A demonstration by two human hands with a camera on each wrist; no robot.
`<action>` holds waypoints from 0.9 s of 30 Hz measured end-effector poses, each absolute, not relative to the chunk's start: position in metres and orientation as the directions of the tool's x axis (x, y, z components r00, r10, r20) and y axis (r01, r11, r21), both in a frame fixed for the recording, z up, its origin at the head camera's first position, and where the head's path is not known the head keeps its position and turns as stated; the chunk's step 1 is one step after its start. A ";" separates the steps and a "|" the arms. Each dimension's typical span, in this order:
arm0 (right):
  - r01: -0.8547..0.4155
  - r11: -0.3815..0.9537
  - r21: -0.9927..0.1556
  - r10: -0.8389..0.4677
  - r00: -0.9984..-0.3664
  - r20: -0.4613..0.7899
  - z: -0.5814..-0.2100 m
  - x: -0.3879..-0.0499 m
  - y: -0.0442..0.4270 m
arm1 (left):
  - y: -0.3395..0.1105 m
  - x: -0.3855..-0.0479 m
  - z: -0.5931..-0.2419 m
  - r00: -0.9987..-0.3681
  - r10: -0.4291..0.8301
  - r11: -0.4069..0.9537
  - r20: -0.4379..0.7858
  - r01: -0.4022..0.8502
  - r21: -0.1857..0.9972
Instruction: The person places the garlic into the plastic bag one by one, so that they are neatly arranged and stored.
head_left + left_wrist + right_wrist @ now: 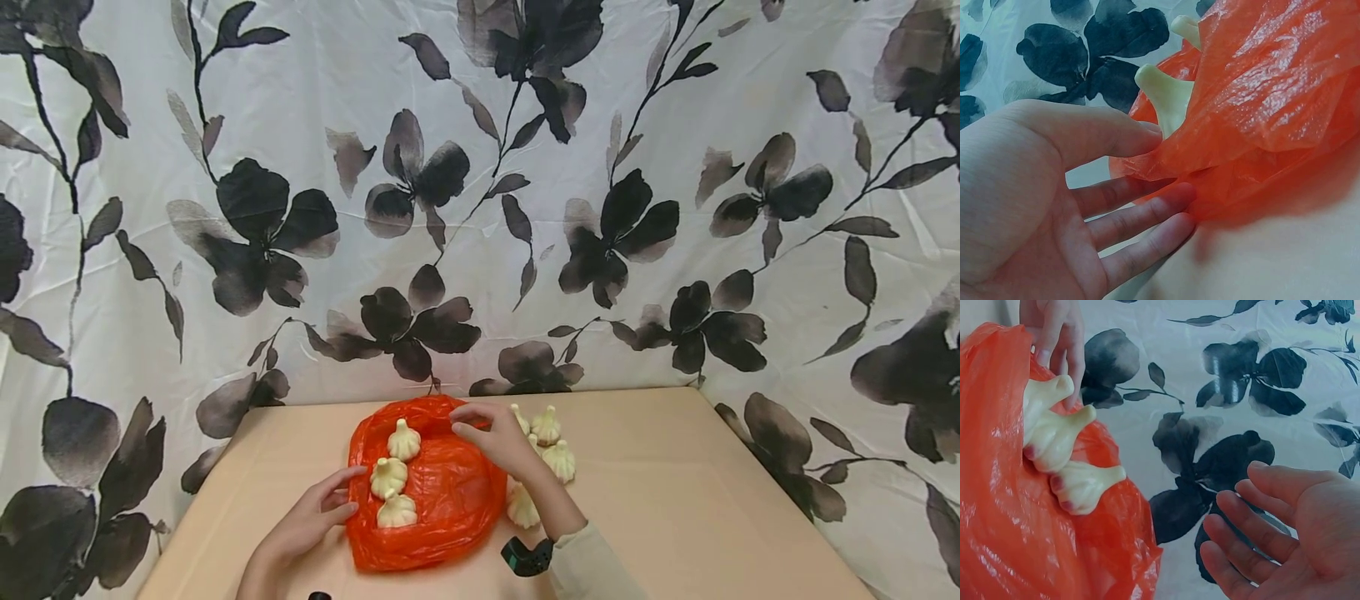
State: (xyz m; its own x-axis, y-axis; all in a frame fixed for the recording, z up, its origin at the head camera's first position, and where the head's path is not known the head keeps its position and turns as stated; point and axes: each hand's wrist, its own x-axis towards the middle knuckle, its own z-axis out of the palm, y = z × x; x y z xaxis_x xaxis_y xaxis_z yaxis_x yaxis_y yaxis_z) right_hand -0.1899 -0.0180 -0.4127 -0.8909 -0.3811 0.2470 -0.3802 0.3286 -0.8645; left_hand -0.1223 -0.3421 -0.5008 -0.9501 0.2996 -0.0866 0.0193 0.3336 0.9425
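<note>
A red plastic bag [457,487] lies spread on the table with three pale garlic bulbs [388,477] in a row on its left side. My left hand [311,512] is at the bag's left edge. In the left wrist view, its thumb and index finger pinch the red plastic, beside a garlic stem [1169,103]. My right hand [498,437] hovers by the bag's upper right edge. Its fingers are loosely bent and hold nothing, as the right wrist view shows the palm [1291,550] apart from the bag. Several more garlic bulbs [558,461] sit right of the bag, partly hidden by my right arm.
The tan table [675,492] reaches back to a white cloth [525,333] printed with dark flowers. A black band [527,557] is on my right wrist. A small dark object [319,596] shows at the bottom edge of the head view.
</note>
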 end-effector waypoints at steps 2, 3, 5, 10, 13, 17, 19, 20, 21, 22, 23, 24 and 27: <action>-0.373 0.319 -0.871 -0.379 -0.893 0.244 -0.412 -0.191 -0.013 | -0.340 -0.124 -0.501 -0.951 0.299 0.328 -0.084 0.020 0.945; -0.373 0.313 -0.874 -0.379 -0.893 0.245 -0.412 -0.191 -0.011 | -0.339 -0.125 -0.500 -0.951 0.299 0.329 -0.084 0.020 0.944; -0.381 0.304 -0.873 -0.380 -0.889 0.256 -0.413 -0.192 -0.007 | -0.337 -0.127 -0.500 -0.952 0.294 0.334 -0.090 0.015 0.943; -0.384 0.304 -0.872 -0.369 -0.891 0.264 -0.416 -0.193 0.002 | -0.334 -0.131 -0.499 -0.957 0.272 0.370 -0.105 0.003 0.929; -0.367 0.317 -0.874 -0.357 -0.900 0.249 -0.418 -0.193 0.007 | -0.332 -0.130 -0.499 -0.958 0.265 0.390 -0.113 -0.001 0.921; -0.367 0.316 -0.875 -0.367 -0.898 0.244 -0.419 -0.194 0.012 | -0.331 -0.129 -0.501 -0.962 0.249 0.398 -0.115 -0.006 0.918; -0.372 0.311 -0.874 -0.387 -0.890 0.241 -0.420 -0.194 0.014 | -0.330 -0.128 -0.502 -0.965 0.237 0.394 -0.111 -0.009 0.919; -0.376 0.310 -0.873 -0.400 -0.885 0.239 -0.420 -0.195 0.015 | -0.330 -0.128 -0.502 -0.966 0.233 0.393 -0.108 -0.008 0.920; -0.377 0.308 -0.873 -0.411 -0.881 0.236 -0.420 -0.195 0.016 | -0.330 -0.128 -0.502 -0.967 0.230 0.391 -0.106 -0.008 0.920; -0.375 0.308 -0.874 -0.419 -0.878 0.229 -0.419 -0.194 0.017 | -0.330 -0.128 -0.503 -0.968 0.228 0.389 -0.105 -0.008 0.921; -0.377 0.306 -0.874 -0.429 -0.874 0.226 -0.417 -0.193 0.018 | -0.330 -0.128 -0.503 -0.968 0.228 0.387 -0.103 -0.006 0.922; -0.379 0.302 -0.874 -0.439 -0.870 0.226 -0.414 -0.191 0.020 | -0.330 -0.128 -0.503 -0.968 0.229 0.385 -0.102 -0.007 0.923; -0.385 0.284 -0.878 -0.466 -0.856 0.225 -0.402 -0.182 0.025 | -0.328 -0.129 -0.504 -0.967 0.235 0.379 -0.102 -0.005 0.925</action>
State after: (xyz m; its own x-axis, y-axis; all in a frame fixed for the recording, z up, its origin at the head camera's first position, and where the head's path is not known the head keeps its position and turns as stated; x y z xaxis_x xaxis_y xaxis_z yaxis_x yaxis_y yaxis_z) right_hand -0.1822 0.0247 -0.4019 -0.8558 -0.4658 0.2252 -0.3854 0.2836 -0.8781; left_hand -0.1290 -0.3283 -0.5041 -0.9666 0.2352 -0.1019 -0.0054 0.3791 0.9254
